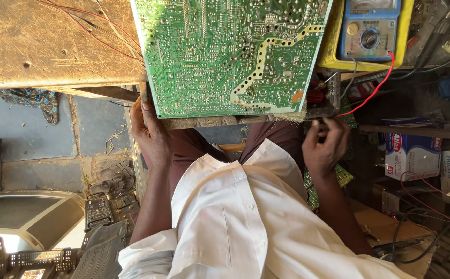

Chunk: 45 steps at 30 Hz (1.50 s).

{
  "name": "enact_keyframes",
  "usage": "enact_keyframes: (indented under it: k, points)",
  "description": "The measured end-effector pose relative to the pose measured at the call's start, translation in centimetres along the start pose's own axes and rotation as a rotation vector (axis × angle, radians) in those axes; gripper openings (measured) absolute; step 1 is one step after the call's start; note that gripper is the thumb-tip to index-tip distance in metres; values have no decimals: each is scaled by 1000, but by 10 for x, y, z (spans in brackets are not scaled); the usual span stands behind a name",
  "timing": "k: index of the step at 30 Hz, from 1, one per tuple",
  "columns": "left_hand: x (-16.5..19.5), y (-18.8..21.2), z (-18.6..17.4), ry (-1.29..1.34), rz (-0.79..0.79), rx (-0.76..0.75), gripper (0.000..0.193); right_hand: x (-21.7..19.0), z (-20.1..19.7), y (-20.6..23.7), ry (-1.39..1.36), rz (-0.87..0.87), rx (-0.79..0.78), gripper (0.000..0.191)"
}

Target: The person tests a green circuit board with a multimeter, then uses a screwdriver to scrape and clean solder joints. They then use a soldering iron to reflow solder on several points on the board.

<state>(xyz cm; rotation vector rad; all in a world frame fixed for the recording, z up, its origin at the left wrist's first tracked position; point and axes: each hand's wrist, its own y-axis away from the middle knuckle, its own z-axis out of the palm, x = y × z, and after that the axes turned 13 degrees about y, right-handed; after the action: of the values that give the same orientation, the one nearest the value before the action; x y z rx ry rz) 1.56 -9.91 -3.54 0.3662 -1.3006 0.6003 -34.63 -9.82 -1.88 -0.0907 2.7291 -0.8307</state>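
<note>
One green circuit board [225, 54]: left hand [150, 132] grips its edge, right hand [326, 144] apparently pinches one red wire [372, 90].

Electronics repair workshop, rough and informal. Large green circuit board [225, 54], solder side up, on a worn wooden bench [39, 44]. Analog multimeter [370, 31] in yellow case, red lead [375, 90] trailing off it. Loose wires [95, 28] across the bench. Gutted TV casings [33, 227] and black plastic parts [98, 212] on the concrete floor. Cardboard boxes [414, 155] shelved at the side.
</note>
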Motion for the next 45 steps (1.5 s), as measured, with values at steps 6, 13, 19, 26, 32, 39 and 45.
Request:
enact_keyframes:
  k: [6,13,19,26,32,39,45]
  points:
    - [-4,1,1,-20,14,19,40,19,-4,-8,80,14,24,29]
    - [-3,2,3,-22,7,19,40,14,-10,-12,90,-12,60,44]
    - [-5,0,4,-29,-60,43,37,3,-14,-21,287,-236,28,31]
    - [-10,-3,0,172,-151,33,33,-2,-20,-31,278,-235,-154,39]
    - [6,-2,1,57,-219,34,37,-6,-29,-32,162,-177,-206,45]
    - [13,3,-9,44,-155,-35,35,4,-31,-23,29,-195,-222,49]
    - [8,24,-28,22,-121,-57,31,7,-44,3,7,-198,-259,52]
